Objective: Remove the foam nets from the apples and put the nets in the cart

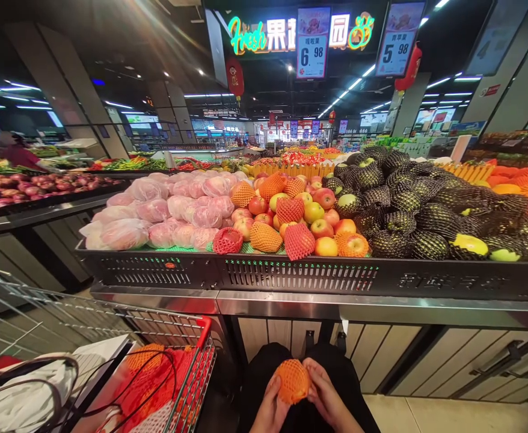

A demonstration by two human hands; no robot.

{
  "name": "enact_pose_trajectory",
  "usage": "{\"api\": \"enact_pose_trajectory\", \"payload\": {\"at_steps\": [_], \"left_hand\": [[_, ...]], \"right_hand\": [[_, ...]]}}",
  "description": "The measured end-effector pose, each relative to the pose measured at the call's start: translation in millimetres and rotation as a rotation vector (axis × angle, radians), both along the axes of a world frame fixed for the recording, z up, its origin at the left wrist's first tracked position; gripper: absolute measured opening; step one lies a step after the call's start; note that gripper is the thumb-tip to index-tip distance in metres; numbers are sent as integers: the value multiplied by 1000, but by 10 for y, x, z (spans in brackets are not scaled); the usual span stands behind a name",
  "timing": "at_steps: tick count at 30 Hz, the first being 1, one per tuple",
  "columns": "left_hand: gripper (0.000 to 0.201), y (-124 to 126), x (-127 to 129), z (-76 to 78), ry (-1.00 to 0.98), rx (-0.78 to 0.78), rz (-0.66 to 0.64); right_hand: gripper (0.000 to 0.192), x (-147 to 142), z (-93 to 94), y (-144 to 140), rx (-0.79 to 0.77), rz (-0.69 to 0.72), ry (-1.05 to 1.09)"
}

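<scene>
Low in the view, over my lap, both hands hold a round fruit in an orange foam net [293, 381]. The net covers most of it, so I cannot tell the fruit's kind. My left hand [270, 404] closes on its left side, and my right hand [323, 390] grips the net at its right edge. Ahead on the display lie loose apples [322, 228], some in orange foam nets [265, 237] and some in red foam nets [299, 240].
A shopping cart [203, 355] at lower left holds red and orange foam nets [174, 376], a white bag [24, 391] and dark cords. Wrapped pink fruit [124, 233] and black-netted fruit [430, 245] flank the apples behind a black rack edge [300, 273]. Onions [33, 187] lie far left.
</scene>
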State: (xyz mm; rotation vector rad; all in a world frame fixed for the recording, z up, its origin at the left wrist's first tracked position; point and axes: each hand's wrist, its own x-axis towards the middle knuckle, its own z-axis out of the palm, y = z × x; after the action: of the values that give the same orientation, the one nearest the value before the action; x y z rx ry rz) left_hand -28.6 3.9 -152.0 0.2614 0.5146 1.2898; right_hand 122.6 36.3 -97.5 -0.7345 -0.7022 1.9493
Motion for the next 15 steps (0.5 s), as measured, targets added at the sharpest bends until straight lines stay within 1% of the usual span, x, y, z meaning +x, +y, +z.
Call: {"api": "enact_pose_trajectory", "payload": {"at_steps": [3, 7, 10, 12, 15], "left_hand": [[40, -27, 23, 69, 75, -57, 44], [52, -36, 68, 259, 159, -110, 101], [53, -16, 88, 328, 144, -145, 92], [47, -8, 94, 318, 130, -180, 90], [40, -18, 101, 287, 126, -231, 68]], "right_hand": [[39, 9, 17, 4, 9, 4, -13], [42, -33, 70, 37, -2, -127, -72], [40, -85, 36, 67, -30, -187, -117], [38, -108, -16, 74, -51, -159, -150], [40, -109, -71, 63, -67, -62, -168]]}}
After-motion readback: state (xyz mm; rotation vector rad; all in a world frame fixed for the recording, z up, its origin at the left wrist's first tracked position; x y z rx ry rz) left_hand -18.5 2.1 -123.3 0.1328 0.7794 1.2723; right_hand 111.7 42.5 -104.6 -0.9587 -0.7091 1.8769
